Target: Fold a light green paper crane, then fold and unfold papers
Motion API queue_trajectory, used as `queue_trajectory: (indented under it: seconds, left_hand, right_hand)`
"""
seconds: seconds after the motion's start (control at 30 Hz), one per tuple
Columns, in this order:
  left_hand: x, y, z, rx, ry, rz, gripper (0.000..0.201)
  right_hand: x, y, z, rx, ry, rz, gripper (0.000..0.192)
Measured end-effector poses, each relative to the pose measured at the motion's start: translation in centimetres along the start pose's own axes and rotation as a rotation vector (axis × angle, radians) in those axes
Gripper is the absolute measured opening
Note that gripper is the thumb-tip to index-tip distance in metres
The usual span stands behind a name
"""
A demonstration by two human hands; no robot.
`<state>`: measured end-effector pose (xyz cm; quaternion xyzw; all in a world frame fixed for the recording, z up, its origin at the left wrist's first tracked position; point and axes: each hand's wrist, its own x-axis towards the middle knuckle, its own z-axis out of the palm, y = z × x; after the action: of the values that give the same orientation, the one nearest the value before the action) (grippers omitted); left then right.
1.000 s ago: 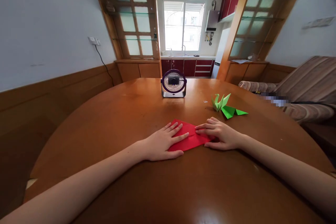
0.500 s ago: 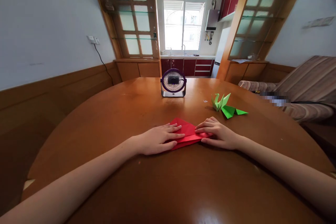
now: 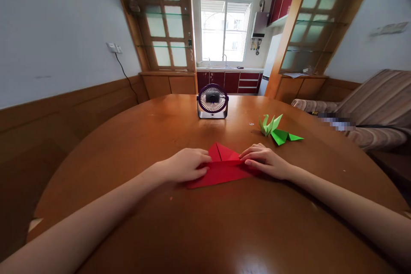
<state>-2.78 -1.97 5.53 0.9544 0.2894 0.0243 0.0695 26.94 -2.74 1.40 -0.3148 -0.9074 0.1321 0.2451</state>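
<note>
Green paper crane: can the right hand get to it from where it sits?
Probably yes. The green paper crane stands beyond the right hand, slightly to its right, with only bare table between them. The right hand rests on the red paper, as does the left hand; reaching means letting go.

Matt red paper [image 3: 221, 169], matt green paper crane [image 3: 272, 128], glossy smooth wood table [image 3: 205, 231], plastic fan [image 3: 212, 102].

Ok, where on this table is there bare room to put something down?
The table is bare on the left, between left hand and wall, and near you, below the red paper. Crowded: right hand to green origami, and around the fan.
</note>
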Motion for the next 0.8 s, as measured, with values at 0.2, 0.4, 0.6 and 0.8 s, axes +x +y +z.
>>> queue_trajectory:
  seconds: [0.2, 0.4, 0.6, 0.8]
  left_hand:
    - [0.0, -1.1, -0.4, -0.248, -0.079, -0.154, 0.026]
    - [-0.1, -2.5, -0.2, -0.201, -0.060, -0.297, 0.029]
    - [0.0, -2.5, 0.4, -0.025, 0.093, -0.161, 0.045]
    - [0.7, -0.9, 3.1, 0.083, 0.128, 0.224, 0.043]
  right_hand:
    - [0.6, 0.4, 0.9, -0.030, 0.112, 0.056, 0.036]
    - [1.4, 1.1, 1.8, -0.096, 0.193, 0.134, 0.026]
    - [2.0, 1.2, 2.3, -0.192, 0.139, 0.183, 0.018]
    - [2.2, 1.4, 2.7, -0.281, 0.124, 0.178, 0.018]
